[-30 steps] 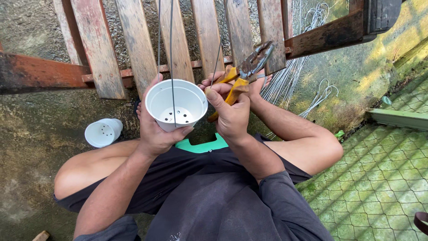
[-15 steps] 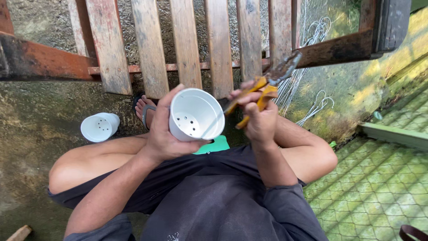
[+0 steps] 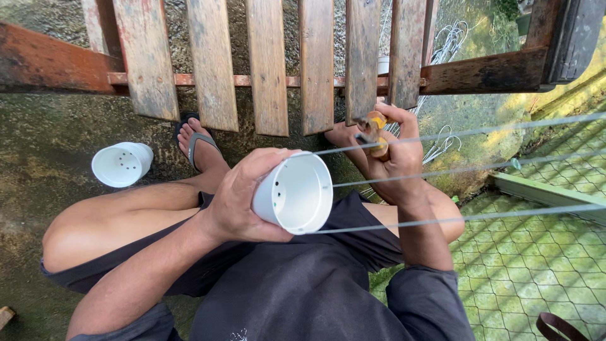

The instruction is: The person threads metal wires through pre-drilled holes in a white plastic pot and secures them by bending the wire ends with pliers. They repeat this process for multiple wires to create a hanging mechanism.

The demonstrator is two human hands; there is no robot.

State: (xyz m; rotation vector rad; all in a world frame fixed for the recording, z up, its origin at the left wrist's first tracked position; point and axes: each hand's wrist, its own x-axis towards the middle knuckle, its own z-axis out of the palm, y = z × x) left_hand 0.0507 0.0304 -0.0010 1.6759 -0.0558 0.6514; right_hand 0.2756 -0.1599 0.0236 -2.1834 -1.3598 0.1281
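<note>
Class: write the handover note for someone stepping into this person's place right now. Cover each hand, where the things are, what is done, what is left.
Left hand: grips white plastic pot, tipped on its side, mouth facing right.
Right hand: closed on yellow-handled pliers at the top wire.
Wires: three run from the pot's rim off to the right.
Second white pot: lies on the concrete at left, no wires visible on it.
Done: three wires on the held pot.
Left: second pot, seemingly.

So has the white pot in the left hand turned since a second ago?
Yes. The white pot has tipped, its mouth now facing right toward the wires, not up at the wooden slats.
</note>
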